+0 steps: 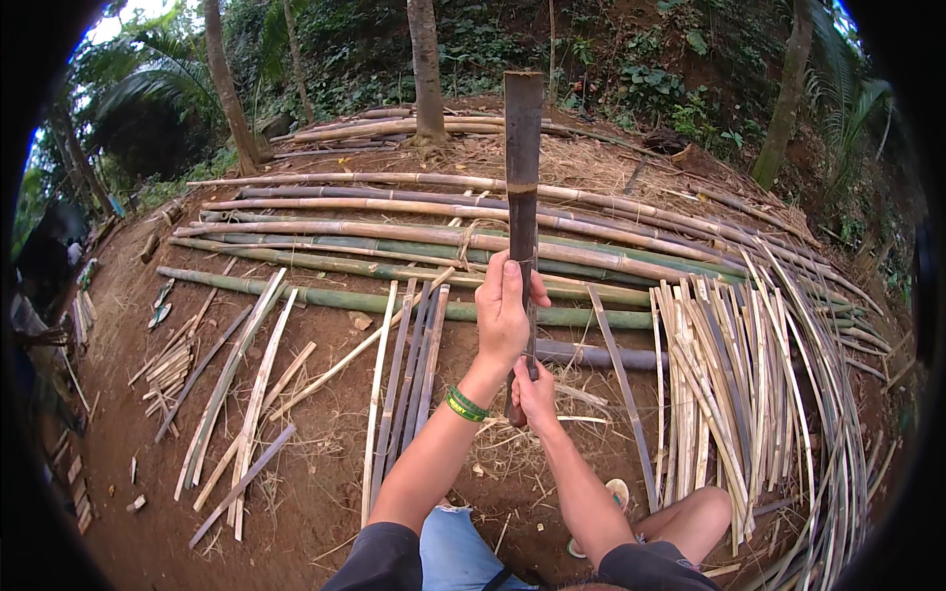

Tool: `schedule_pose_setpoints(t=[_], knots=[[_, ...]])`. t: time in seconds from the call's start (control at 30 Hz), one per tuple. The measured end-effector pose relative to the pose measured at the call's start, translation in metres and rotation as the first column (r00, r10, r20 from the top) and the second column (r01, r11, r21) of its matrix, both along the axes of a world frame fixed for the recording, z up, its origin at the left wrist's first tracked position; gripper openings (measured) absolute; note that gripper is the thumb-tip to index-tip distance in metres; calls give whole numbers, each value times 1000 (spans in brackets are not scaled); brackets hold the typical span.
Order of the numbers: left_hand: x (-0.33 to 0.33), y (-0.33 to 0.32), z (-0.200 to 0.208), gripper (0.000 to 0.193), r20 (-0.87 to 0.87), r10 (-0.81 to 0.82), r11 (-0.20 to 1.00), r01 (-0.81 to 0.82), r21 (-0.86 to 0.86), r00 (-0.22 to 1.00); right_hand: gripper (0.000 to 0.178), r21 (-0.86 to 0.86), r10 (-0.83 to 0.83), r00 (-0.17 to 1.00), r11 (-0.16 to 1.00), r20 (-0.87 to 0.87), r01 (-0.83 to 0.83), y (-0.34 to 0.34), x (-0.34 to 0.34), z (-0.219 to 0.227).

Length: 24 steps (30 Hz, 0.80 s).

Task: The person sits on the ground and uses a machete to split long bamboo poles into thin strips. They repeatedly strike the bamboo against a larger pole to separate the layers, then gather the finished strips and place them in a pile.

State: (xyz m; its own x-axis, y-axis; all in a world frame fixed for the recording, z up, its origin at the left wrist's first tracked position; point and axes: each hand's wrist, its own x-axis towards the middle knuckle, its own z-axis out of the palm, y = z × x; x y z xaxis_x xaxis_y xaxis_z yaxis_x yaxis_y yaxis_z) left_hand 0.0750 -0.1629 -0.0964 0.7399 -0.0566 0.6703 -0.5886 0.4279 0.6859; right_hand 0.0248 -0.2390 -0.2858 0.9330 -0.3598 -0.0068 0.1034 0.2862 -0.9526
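Upright before me stands a dark split bamboo piece (523, 138), flat-cut at the top, with a tan band across a node. Closed around its middle is my left hand (506, 310), thumb pointing up along it. My right hand (535, 392) closes on the lower part, fingers curled in. Beside that hand a rounded reddish-brown end shows; whether it belongs to the bamboo or to a tool handle, I cannot tell. A green and yellow band (466, 405) circles my left wrist.
Long bamboo poles (414, 236) lie crosswise on the brown ground ahead. Pale split slats (724, 374) are piled at the right, beside long thin strips (833, 453). More slats (246, 394) lie at the left. Tree trunks (426, 69) rise behind. My bent legs are below.
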Motion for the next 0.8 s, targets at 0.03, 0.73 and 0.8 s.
schedule_pose_setpoints(t=[0.03, 0.73, 0.8], knots=[[1, -2, 4, 31, 14, 47, 998, -46, -31, 999, 34, -18, -1, 1000, 1000, -2, 1, 1, 1, 1], [58, 80, -21, 53, 83, 384, 801, -376, 467, 920, 37, -7, -27, 999, 1000, -41, 27, -2, 32, 5], [40, 55, -12, 55, -28, 214, 937, -197, 288, 977, 37, -35, -39, 998, 999, -56, 38, -1, 32, 3]])
